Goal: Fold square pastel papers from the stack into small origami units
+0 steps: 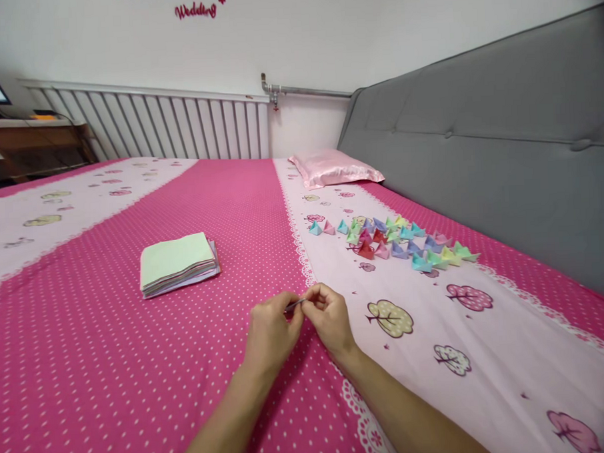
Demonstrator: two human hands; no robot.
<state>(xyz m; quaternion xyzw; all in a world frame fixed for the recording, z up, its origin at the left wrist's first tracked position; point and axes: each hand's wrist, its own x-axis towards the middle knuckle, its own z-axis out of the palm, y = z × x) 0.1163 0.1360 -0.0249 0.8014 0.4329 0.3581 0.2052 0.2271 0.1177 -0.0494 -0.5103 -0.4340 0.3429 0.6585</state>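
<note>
Just above the bed, my left hand point(270, 329) and my right hand point(332, 318) meet, each with its fingers pinched. Between them shows a thin sliver of folded paper point(293, 305), seen nearly edge-on and looking greyish-purple. Both hands grip it, and the fingers cover most of its shape. Off to the left lies a stack of paper sheets point(176, 259), pale green on top, with other colours at its edges. Beyond my right hand stand several small folded paper boats point(400, 239) in blue, green, pink, red, purple and yellow, grouped close together.
A pink bedspread point(113, 368) with dots and tree prints covers the bed. At the far end rests a pink satin pillow point(332, 168). A grey padded headboard point(501, 104) runs along the right. Behind the bed are a white radiator point(162, 126) and a pipe point(316, 92).
</note>
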